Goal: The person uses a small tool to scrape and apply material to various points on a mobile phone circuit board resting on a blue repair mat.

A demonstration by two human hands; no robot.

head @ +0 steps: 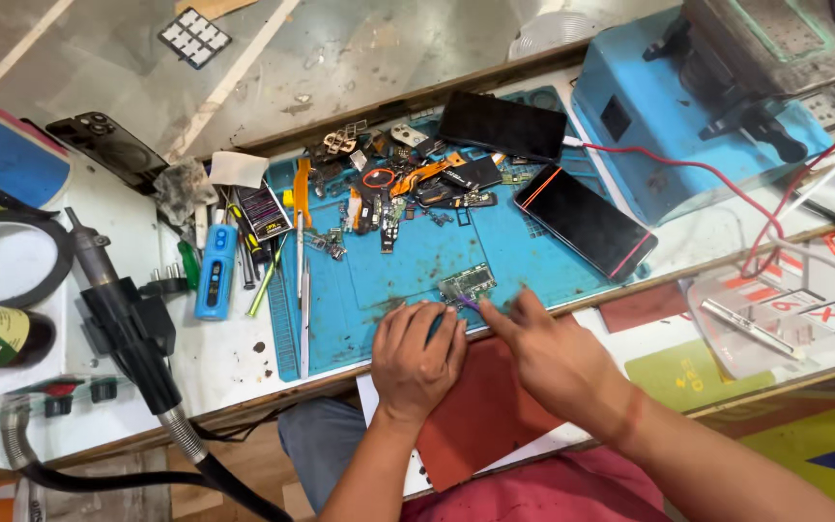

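Down on the blue work mat (pixel 417 256), my left hand (pixel 416 356) is curled shut over a tool, my right hand (pixel 548 353) pinching a purple tool (pixel 468 303) at the small circuit board (pixel 466 283). Beyond it phone parts (pixel 393 184) lie scattered and two dark phones (pixel 584 220) rest near a blue machine (pixel 688 106).

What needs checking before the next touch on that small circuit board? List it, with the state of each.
1. Circuit board lies flat on the blue mat: ok.
2. Left hand braced at the mat's near edge, by the board: ok.
3. Right hand has its thin purple tool at the board's near edge: ok; exact contact point cannot tell.
4. Mat around the board free of loose bits: not ok, small parts and orange flex cables lie scattered just behind.
5. Hot air handle parked away on the left: ok; whether it is on, cannot tell.
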